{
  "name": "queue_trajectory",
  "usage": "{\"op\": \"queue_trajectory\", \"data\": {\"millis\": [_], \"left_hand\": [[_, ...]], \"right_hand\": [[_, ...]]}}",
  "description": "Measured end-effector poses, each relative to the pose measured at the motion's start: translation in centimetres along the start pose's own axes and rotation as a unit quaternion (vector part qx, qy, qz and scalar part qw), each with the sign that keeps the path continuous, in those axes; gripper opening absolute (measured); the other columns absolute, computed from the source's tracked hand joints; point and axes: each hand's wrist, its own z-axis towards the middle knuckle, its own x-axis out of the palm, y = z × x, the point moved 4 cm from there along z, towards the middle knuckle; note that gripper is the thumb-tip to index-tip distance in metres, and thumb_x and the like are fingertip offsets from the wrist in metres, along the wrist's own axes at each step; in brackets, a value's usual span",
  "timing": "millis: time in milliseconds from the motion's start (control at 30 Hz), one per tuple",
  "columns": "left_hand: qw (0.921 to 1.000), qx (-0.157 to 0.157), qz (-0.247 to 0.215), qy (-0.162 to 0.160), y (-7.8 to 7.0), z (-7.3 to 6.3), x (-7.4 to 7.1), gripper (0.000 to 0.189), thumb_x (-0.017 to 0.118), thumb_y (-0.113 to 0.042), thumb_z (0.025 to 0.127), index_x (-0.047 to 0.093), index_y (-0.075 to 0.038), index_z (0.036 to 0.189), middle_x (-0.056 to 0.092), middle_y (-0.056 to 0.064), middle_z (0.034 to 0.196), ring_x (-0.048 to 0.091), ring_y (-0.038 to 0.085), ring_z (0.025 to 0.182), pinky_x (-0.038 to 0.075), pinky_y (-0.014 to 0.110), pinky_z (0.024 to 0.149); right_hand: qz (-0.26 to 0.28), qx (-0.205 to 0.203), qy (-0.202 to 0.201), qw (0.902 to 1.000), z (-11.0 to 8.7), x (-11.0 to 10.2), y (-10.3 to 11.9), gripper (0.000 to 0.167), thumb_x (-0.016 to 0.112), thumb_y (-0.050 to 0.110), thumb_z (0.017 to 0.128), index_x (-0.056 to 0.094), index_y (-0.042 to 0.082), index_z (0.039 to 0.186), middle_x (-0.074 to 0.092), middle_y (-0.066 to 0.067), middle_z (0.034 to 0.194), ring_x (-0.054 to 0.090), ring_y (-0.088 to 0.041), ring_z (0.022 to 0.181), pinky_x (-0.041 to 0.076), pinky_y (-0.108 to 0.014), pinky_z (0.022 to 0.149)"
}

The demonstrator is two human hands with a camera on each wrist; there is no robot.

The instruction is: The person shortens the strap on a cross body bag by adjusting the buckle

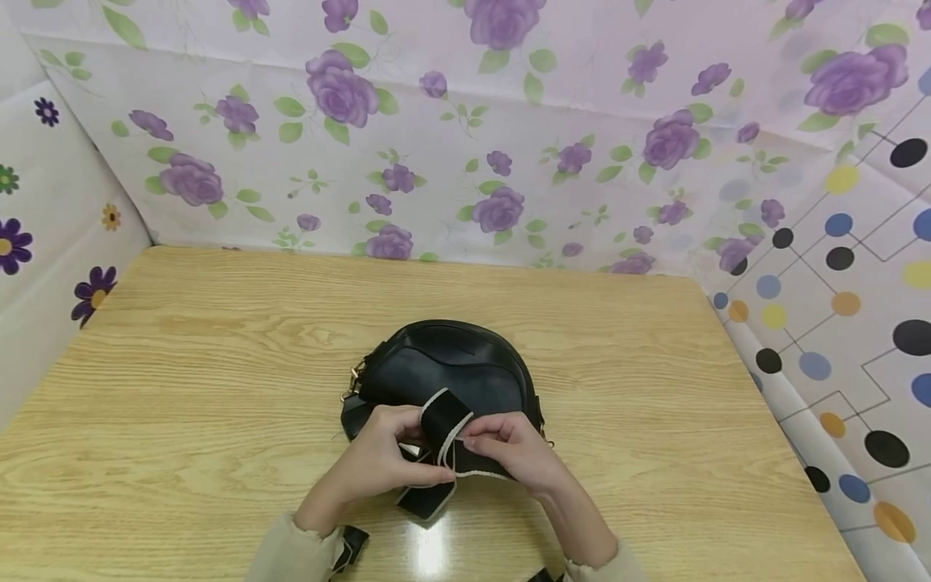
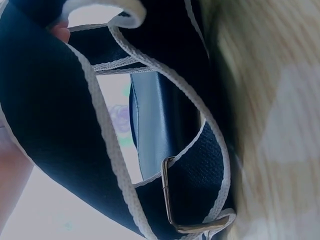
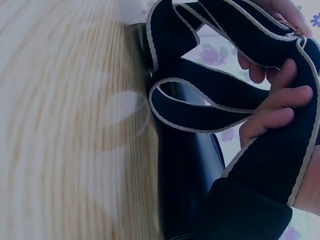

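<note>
A black half-round handbag (image 1: 451, 368) stands on the table, gold-coloured clasps at its sides. In front of it, both hands hold its wide black strap (image 1: 442, 420), edged with pale trim and bent into loops. My left hand (image 1: 378, 457) grips the strap from the left, thumb along the lower part. From the right, my right hand (image 1: 512, 449) pinches it, and the right wrist view shows curled fingers (image 3: 280, 102) around the band. A rectangular metal buckle (image 2: 167, 195) sits on the strap in the left wrist view. The hands hide part of the loops.
The wooden table (image 1: 218, 388) lies under the bag. Behind it hangs a floral cloth (image 1: 436, 162), with a dotted cloth (image 1: 836, 323) on the right and another flowered cloth (image 1: 51, 218) on the left. Dark bands (image 1: 352, 546) show by the sleeves.
</note>
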Motion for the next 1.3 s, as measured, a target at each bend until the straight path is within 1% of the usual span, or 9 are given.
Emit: {"op": "queue_trajectory", "data": {"millis": [100, 233, 467, 667, 733, 800, 933, 1133, 1300], "left_hand": [[1.0000, 0.003, -0.001, 0.003, 0.0, -0.1, 0.0, 0.032, 0.080, -0.006, 0.064, 0.065, -0.002, 0.092, 0.064, 0.005, 0.081, 0.061, 0.011, 0.068, 0.051, 0.035, 0.057], [0.9999, 0.009, 0.003, 0.005, 0.0, -0.1, 0.0, 0.032, 0.080, -0.007, 0.064, 0.064, -0.002, 0.091, 0.064, 0.004, 0.081, 0.061, 0.010, 0.069, 0.051, 0.034, 0.057], [0.9991, 0.001, 0.043, 0.002, -0.4, 0.1, 0.4, 0.032, 0.081, -0.011, 0.063, 0.064, -0.007, 0.090, 0.062, -0.002, 0.082, 0.058, 0.007, 0.070, 0.051, 0.033, 0.059], [0.9984, 0.023, 0.052, 0.004, -2.6, 0.3, 0.1, 0.030, 0.079, 0.001, 0.061, 0.063, 0.000, 0.086, 0.062, 0.002, 0.079, 0.058, 0.007, 0.068, 0.051, 0.035, 0.056], [0.9981, 0.028, 0.055, 0.008, -3.3, 0.4, 0.0, 0.029, 0.079, 0.002, 0.061, 0.062, 0.001, 0.084, 0.062, 0.002, 0.078, 0.058, 0.007, 0.067, 0.051, 0.036, 0.056], [0.9980, 0.028, 0.056, 0.011, -3.5, 0.5, 0.0, 0.028, 0.078, 0.002, 0.061, 0.063, 0.002, 0.084, 0.062, 0.002, 0.078, 0.058, 0.007, 0.067, 0.051, 0.036, 0.055], [0.9978, 0.035, 0.054, 0.015, -3.7, 0.5, 0.0, 0.028, 0.078, 0.003, 0.061, 0.063, 0.003, 0.084, 0.062, 0.003, 0.077, 0.058, 0.006, 0.065, 0.050, 0.036, 0.053], [0.9974, 0.047, 0.053, 0.015, -3.8, 0.5, -0.2, 0.028, 0.078, 0.003, 0.061, 0.063, 0.003, 0.085, 0.062, 0.003, 0.076, 0.058, 0.006, 0.064, 0.050, 0.036, 0.052], [0.9962, 0.066, 0.057, 0.009, -3.9, 0.4, -0.4, 0.029, 0.077, 0.005, 0.060, 0.062, 0.003, 0.084, 0.063, 0.004, 0.075, 0.059, 0.007, 0.065, 0.050, 0.035, 0.052]], "right_hand": [[0.009, 0.001, -0.004, 1.0000, 0.0, 0.1, 0.0, 0.020, 0.052, -0.008, 0.081, 0.051, -0.026, 0.089, 0.063, 0.006, 0.080, 0.057, -0.004, 0.074, 0.046, -0.018, 0.066], [0.015, 0.004, 0.000, 0.9999, 0.0, 0.3, -0.1, 0.019, 0.051, -0.008, 0.082, 0.049, -0.026, 0.088, 0.062, 0.006, 0.078, 0.056, -0.003, 0.072, 0.046, -0.017, 0.065], [0.034, 0.019, -0.002, 0.9993, -0.1, 0.6, -0.2, 0.020, 0.048, -0.009, 0.081, 0.046, -0.028, 0.088, 0.062, 0.004, 0.075, 0.057, -0.003, 0.073, 0.046, -0.017, 0.065], [0.018, 0.033, -0.009, 0.9993, 0.0, 0.8, -0.1, 0.020, 0.051, -0.007, 0.081, 0.049, -0.026, 0.089, 0.063, 0.005, 0.075, 0.057, -0.003, 0.073, 0.046, -0.017, 0.065], [0.015, 0.036, -0.003, 0.9992, 0.0, 0.7, -0.1, 0.019, 0.052, -0.006, 0.082, 0.050, -0.024, 0.090, 0.063, 0.004, 0.076, 0.058, -0.003, 0.072, 0.046, -0.017, 0.064], [0.013, 0.036, 0.007, 0.9992, 0.0, 0.7, 0.0, 0.019, 0.054, -0.005, 0.083, 0.051, -0.023, 0.090, 0.064, 0.003, 0.077, 0.059, -0.005, 0.073, 0.046, -0.019, 0.064], [-0.004, 0.025, 0.030, 0.9992, -0.1, 0.4, 0.2, 0.019, 0.057, -0.003, 0.083, 0.053, -0.021, 0.090, 0.065, 0.000, 0.080, 0.060, -0.007, 0.076, 0.047, -0.021, 0.066], [-0.058, 0.003, 0.062, 0.9964, -0.3, 0.0, 0.6, 0.016, 0.058, 0.000, 0.084, 0.057, -0.015, 0.088, 0.063, -0.001, 0.077, 0.056, -0.005, 0.069, 0.045, -0.018, 0.060], [-0.083, -0.001, 0.069, 0.9941, -0.4, -0.4, 0.6, 0.014, 0.060, 0.001, 0.082, 0.059, -0.012, 0.083, 0.059, 0.003, 0.071, 0.050, -0.003, 0.062, 0.042, -0.017, 0.055]]}}
